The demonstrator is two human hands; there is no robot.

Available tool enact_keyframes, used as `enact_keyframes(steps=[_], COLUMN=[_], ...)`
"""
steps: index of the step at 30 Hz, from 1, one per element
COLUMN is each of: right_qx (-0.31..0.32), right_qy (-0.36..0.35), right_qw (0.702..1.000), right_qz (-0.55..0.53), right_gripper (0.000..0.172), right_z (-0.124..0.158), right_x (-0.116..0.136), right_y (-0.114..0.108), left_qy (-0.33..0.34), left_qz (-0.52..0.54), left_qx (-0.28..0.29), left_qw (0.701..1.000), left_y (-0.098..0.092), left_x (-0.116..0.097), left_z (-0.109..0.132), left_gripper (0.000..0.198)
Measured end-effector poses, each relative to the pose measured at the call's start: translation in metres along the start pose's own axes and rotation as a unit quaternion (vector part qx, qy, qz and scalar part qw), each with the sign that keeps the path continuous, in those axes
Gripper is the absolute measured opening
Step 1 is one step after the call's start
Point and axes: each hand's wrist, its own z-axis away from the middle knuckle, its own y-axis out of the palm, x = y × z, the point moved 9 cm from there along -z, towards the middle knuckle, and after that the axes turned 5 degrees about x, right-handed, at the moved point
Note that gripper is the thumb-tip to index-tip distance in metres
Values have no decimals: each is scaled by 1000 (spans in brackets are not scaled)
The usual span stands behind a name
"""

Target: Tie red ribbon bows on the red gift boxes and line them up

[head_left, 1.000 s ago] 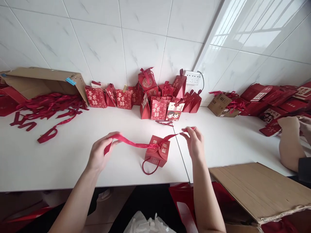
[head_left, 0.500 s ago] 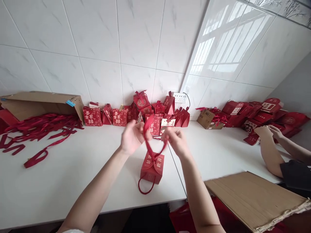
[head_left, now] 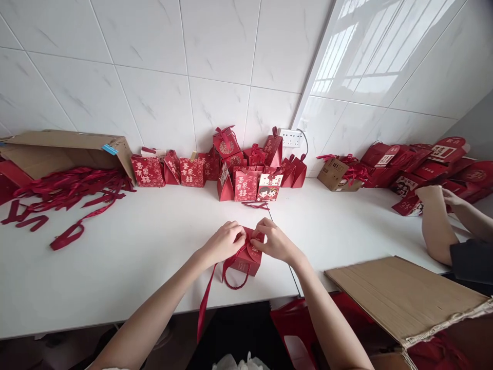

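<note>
A small red gift box [head_left: 242, 266] with gold print and a twisted cord handle [head_left: 236, 287] stands on the white table before me. On top of it my left hand [head_left: 227, 240] pinches a red ribbon [head_left: 206, 298], whose long tail hangs over the table's front edge. My right hand [head_left: 275, 241] is closed at the ribbon's knot on the lid, fingertips close to those of the left. The fingers partly hide the knot.
Finished-looking red boxes [head_left: 246, 186] line the wall. Left, loose red ribbons [head_left: 73, 192] spill from a cardboard box [head_left: 65, 141]. A co-worker's hands [head_left: 435, 198] work by piled boxes [head_left: 419, 167] at right. A cardboard flap [head_left: 404, 293] juts out at front right.
Both hands have come down from above the box onto its lid. The raised ribbon loop is now drawn down at the lid, and a tail hangs to the left.
</note>
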Motion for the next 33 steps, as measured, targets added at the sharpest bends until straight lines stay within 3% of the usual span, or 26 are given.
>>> enact_keyframes(steps=[4,9,14,20,24,28,30,33], right_qx=[9,-12,-60,-70,-56,20,54,55], right_qy=[25,1,-44,-80,-88,-108,-96,-79], right_qw=[999,997,997,991,989,993,994,995], right_qz=[47,79,-6,-87,-103,-33,6,-5], right_gripper=[10,16,22,20,20,15,14,17], right_z=[7,6,15,13,-7,-27,-33,-35], right_x=[7,4,1,-5,-7,2,3,0], right_y=[11,20,17,21,22,28,31,30], left_qy=[-4,-1,3,44,40,21,20,20], left_qz=[-5,-5,-14,-18,-16,-1,19,38], left_qx=[36,43,23,29,-2,-60,-68,-65], left_qw=[999,999,1000,998,999,998,997,997], left_y=[2,3,0,5,-1,-11,-11,-10], left_x=[8,13,8,0,11,25,30,33], left_z=[-3,-4,-4,-13,-18,-15,-13,-11], left_gripper=[27,14,8,10,13,27,30,22])
